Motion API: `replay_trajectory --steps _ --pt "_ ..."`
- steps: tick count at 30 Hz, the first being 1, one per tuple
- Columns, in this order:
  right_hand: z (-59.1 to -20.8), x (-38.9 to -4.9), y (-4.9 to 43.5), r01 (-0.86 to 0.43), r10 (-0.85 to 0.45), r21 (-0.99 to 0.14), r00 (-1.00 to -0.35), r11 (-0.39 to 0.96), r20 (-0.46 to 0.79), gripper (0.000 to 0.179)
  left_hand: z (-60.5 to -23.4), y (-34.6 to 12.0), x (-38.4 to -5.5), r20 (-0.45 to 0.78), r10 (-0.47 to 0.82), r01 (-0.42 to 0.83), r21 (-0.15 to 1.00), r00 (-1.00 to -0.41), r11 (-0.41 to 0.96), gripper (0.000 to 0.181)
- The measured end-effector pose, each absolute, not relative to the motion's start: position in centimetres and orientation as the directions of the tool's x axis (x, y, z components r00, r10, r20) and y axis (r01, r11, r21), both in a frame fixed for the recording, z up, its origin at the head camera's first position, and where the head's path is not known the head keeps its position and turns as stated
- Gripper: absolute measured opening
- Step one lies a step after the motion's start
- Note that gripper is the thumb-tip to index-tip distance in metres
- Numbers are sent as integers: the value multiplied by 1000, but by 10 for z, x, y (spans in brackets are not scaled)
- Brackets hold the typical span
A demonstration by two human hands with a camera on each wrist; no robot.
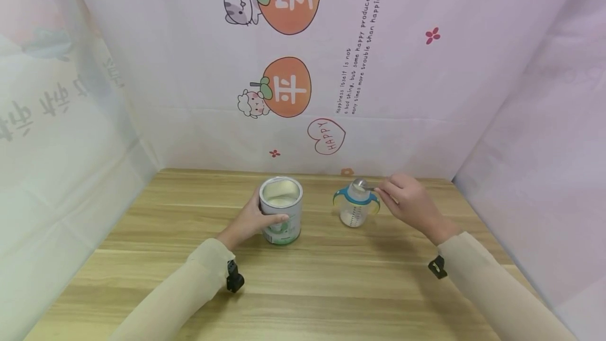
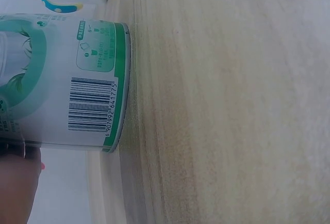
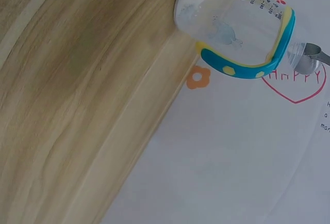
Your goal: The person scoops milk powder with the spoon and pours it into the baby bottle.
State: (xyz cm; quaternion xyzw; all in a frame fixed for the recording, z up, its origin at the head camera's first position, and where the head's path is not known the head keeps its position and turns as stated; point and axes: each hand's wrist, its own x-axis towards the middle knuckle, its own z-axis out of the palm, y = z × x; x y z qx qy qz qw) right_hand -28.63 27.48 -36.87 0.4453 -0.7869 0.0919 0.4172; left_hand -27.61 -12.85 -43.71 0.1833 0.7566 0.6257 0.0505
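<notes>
My left hand (image 1: 253, 220) grips the side of an opened milk powder can (image 1: 288, 225), thumb across its front. Pale powder (image 1: 281, 201) lies inside the can. In the left wrist view, a barcode and green band mark the can (image 2: 56, 95) near its base. To the right stands a clear baby bottle (image 1: 353, 210) with blue-and-yellow handles and white powder low inside. A small metal scoop (image 1: 361, 183) is tilted over the bottle's mouth, its handle pinched by my right hand (image 1: 408, 201). The right wrist view shows the scoop's bowl (image 3: 311, 52) right at the opening, but not the hand.
Both vessels stand on a wood-grain table (image 1: 312, 283), toward its far edge. A printed white cloth (image 1: 397, 93) hangs behind, with more cloth along both sides. Each sleeve carries a black wrist camera, such as the left camera (image 1: 234, 278).
</notes>
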Motion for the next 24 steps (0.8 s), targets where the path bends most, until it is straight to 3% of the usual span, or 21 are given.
replay_trajectory --steps 4,13,20,24 --pt "-367 -285 272 -789 -649 286 -178 543 739 32 -438 -128 -277 163 337 224 963 -927 150 95" --pt "-366 -284 272 -785 -689 373 -93 495 719 30 -437 -129 -276 156 343 217 965 -926 147 95" --pt "-366 -284 272 -779 -695 394 -73 488 716 31 -437 -128 -276 157 334 216 965 -930 149 96" --pt "-366 -284 275 -783 -670 349 -113 514 734 31 -438 -128 -277 157 337 217 965 -928 149 96"
